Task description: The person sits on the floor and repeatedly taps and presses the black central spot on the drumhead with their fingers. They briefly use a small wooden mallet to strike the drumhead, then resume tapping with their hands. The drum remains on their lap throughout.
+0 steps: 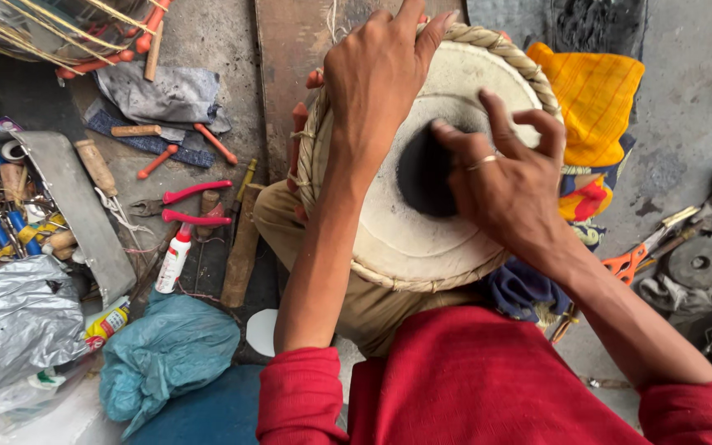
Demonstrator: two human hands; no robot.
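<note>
Two bare hands work on a round hand drum resting in a seated person's lap.

The left hand [377, 70] grips the far rim of the pale skin-headed drum with a braided rope edge [405, 239], fingers curled over the braid. The right hand [500, 177], wearing a ring, presses bent fingers onto the black circular patch [419, 177] at the drumhead's centre; whether it holds anything is unclear. Red-handled pliers [187, 204] and a small white bottle with a red cap [173, 259] lie on the floor to the left.
</note>
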